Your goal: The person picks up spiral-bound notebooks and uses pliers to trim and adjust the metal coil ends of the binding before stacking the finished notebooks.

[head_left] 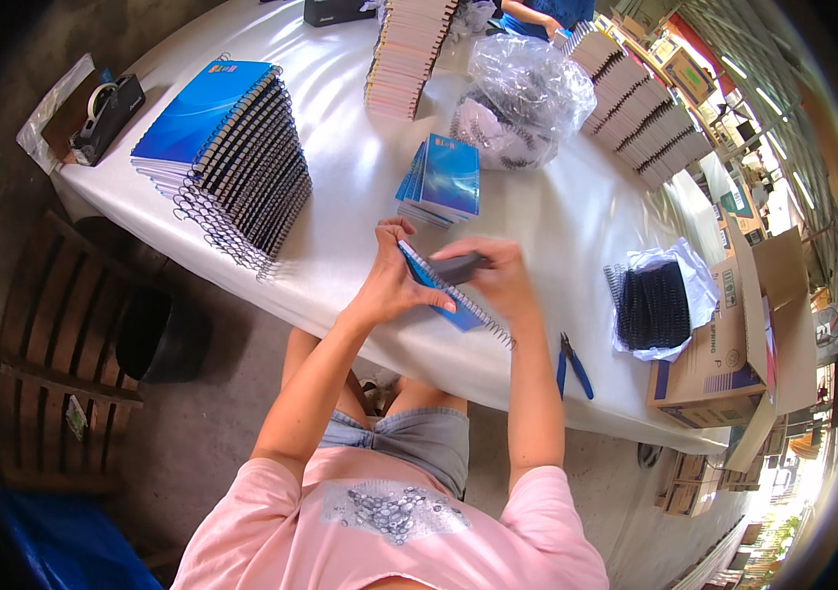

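Note:
My left hand (385, 280) is closed round a small blue-covered notebook (462, 317), held tilted above the table's near edge. Along the notebook's edge runs a wire spiral (498, 330), whose free end sticks out past the lower corner. In my right hand (504, 273), slightly blurred, is a dark grey handheld piece (458, 268) that lies against the spiral; its exact kind is unclear. Just beyond my hands sits a short stack of blue notebooks (452, 177). Blue-handled cutting pliers (573, 370) lie right of my right forearm.
A tall pile of spiral-bound notebooks (232, 167) stands left; behind it is a tape dispenser (109, 110). Black coils (653, 307) on paper and a cardboard box (709, 359) are right. Farther back are a plastic bag (532, 84), stacked books (635, 108) and another person's arm (529, 14).

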The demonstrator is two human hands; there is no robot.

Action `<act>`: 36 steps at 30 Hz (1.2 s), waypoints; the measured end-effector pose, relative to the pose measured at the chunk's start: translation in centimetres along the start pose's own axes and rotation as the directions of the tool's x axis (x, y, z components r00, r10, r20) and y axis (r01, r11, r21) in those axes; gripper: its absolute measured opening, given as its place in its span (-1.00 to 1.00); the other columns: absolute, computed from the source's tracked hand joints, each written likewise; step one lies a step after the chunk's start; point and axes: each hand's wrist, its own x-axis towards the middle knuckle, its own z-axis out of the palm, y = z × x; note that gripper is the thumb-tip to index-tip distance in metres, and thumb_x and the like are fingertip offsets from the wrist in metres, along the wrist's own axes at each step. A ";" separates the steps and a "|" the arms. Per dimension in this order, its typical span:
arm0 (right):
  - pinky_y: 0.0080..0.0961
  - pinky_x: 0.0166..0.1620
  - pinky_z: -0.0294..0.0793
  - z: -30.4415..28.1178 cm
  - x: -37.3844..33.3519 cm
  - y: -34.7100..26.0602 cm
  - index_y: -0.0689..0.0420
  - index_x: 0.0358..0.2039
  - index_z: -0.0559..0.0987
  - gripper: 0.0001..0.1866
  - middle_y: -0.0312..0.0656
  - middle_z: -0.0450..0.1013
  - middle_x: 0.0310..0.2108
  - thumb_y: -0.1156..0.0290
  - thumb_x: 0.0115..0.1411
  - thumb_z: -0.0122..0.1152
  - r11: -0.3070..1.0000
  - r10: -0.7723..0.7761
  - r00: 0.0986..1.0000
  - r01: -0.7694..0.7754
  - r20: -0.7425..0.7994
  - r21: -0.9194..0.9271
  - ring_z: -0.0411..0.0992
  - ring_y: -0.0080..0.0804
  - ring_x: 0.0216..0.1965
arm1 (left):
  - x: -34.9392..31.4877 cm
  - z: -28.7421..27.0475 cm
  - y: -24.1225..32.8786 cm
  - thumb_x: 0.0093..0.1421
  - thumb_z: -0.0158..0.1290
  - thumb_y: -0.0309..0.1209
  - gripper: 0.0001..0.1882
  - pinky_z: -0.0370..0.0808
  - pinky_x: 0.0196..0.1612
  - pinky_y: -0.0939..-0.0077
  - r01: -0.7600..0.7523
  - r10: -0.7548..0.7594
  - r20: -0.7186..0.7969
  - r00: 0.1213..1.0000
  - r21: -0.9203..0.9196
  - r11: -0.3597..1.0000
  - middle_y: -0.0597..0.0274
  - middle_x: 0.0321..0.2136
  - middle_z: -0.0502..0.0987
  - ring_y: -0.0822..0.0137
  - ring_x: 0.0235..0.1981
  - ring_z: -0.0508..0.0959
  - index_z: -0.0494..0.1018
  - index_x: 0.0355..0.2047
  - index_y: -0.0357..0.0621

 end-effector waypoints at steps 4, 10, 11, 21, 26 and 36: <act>-0.60 -0.40 0.39 -0.4 0.5 0.9 0.21 -0.42 0.63 -0.80 -0.17 0.53 -0.59 0.61 -0.13 0.17 0.996 0.084 0.996 -0.084 -0.014 0.008 0.41 -0.61 -0.54 | 0.3 0.3 0.1 -0.56 0.46 0.08 0.13 0.22 0.03 0.36 -0.097 0.097 -0.022 0.995 0.005 0.995 0.03 -0.19 0.05 0.16 -0.06 0.16 -0.05 -0.21 -0.30; -0.50 -0.30 0.47 -0.6 0.1 0.2 0.13 -0.36 0.65 -0.75 -0.05 0.55 -0.38 0.55 -0.13 0.17 0.957 0.108 0.990 -0.127 -0.089 -0.262 0.53 -0.22 -0.40 | -0.5 -0.1 -0.7 -0.36 0.42 0.02 -0.02 0.26 -0.02 0.39 -0.159 0.156 0.029 0.987 0.130 0.979 0.07 -0.18 0.06 0.24 -0.08 0.17 0.02 -0.17 -0.26; -0.50 -0.30 0.47 -2.2 -0.3 1.4 0.13 -0.36 0.65 -0.75 -0.05 0.55 -0.38 0.55 -0.13 0.17 0.954 0.102 0.990 -0.127 -0.102 -0.272 0.53 -0.22 -0.40 | -0.2 0.3 -0.4 -0.26 0.40 -0.01 -0.12 0.30 -0.06 0.42 -0.092 0.088 -0.060 0.994 -0.067 0.994 0.11 -0.19 0.07 0.30 -0.12 0.20 0.08 -0.17 -0.24; 0.22 0.09 0.06 -4.7 -17.3 0.5 -0.05 0.22 0.21 -0.32 -0.11 0.12 0.21 0.11 0.10 0.17 0.253 0.476 0.644 -0.753 -0.600 -0.608 0.03 -0.02 0.23 | -1.3 -1.0 3.9 -0.03 0.28 -0.50 -0.45 0.38 -0.27 0.67 0.210 -0.327 -0.182 0.927 -0.469 0.858 0.26 -0.50 0.54 0.53 -0.44 0.47 0.30 -0.03 -0.22; 0.11 0.06 0.09 -2.3 -19.8 3.5 -0.08 0.20 0.22 -0.53 -0.11 0.19 0.10 0.31 0.27 -0.07 0.401 0.145 0.773 -0.616 -0.617 -0.678 0.15 -0.03 0.10 | -1.9 0.4 5.9 -0.07 0.28 -0.58 -0.11 0.46 -0.27 0.61 -0.112 0.064 -0.356 0.932 -0.115 0.987 0.22 -0.49 0.56 0.44 -0.42 0.55 0.04 0.24 -0.19; -0.23 0.00 0.17 2.2 -11.8 -7.8 -0.02 -0.04 0.53 -0.65 -0.15 0.38 -0.18 0.29 0.13 0.19 0.976 -0.077 0.922 -0.008 -0.380 -0.218 0.34 -0.22 -0.14 | -2.2 0.1 8.2 -0.04 0.26 -0.56 -0.07 0.49 -0.26 0.53 -0.240 0.237 -0.405 0.883 0.044 0.970 0.14 -0.47 0.58 0.38 -0.39 0.57 -0.06 0.25 -0.27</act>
